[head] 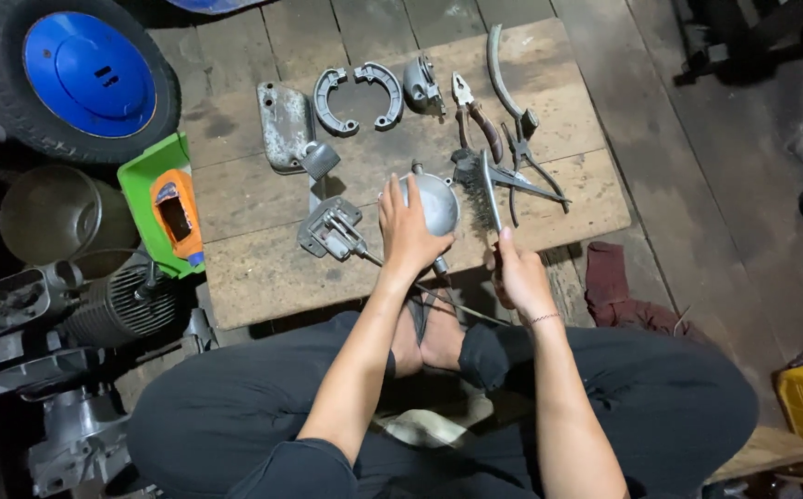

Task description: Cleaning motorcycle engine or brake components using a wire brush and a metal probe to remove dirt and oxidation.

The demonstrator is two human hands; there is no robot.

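Observation:
My left hand [408, 228] rests on a round grey metal housing [438, 199] near the front of a low wooden board [263, 268], fingers curled over its left side. A thin cable [457, 305] runs from beneath it toward my lap. My right hand [517, 274] grips the handle of a wire brush [484, 189], whose bristled head lies against the housing's right edge. A small grey bracket part [329, 228] sits just left of my left hand.
On the board lie two curved brake shoes [357, 94], a grey cover plate [283, 125], a small casting [422, 85], pliers [475, 120], a lever [503, 74]. A tyre with blue hub [73, 79], green tray [156, 199], engine parts [96, 314], red rag [609, 286] surround it.

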